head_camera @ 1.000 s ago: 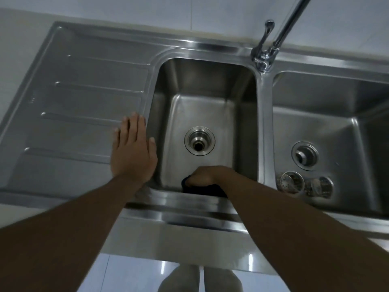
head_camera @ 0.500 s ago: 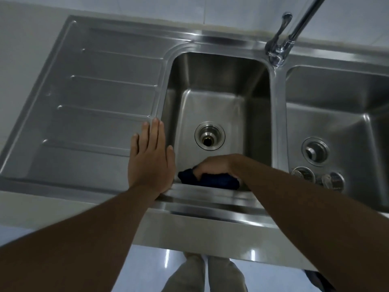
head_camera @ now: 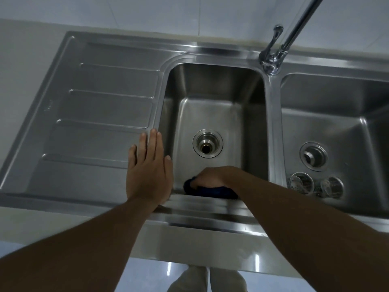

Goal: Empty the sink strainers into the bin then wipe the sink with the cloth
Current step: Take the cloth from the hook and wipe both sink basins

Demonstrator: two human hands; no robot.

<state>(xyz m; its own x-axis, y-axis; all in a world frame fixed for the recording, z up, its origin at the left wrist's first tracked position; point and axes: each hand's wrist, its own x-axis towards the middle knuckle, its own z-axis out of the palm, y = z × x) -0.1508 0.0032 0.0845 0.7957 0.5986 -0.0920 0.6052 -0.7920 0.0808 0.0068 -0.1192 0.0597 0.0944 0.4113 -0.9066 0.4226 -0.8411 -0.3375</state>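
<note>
A stainless double sink fills the view. In the left basin, my right hand is closed on a dark blue cloth, pressing it against the near wall and floor. The basin's drain is open, with no strainer in it. My left hand lies flat, fingers together, on the drainboard at the basin's left rim. Two metal strainers lie on the floor of the right basin, near its front wall, beside its drain.
The tap rises from the divider between the basins, its spout running up out of view at the top right. A pale counter surrounds the sink. Below the front edge a glossy floor and my legs show. No bin is in view.
My right hand has slid the cloth a little to the left along the near wall of the left basin. The left hand stays planted; the view has shifted slightly.
</note>
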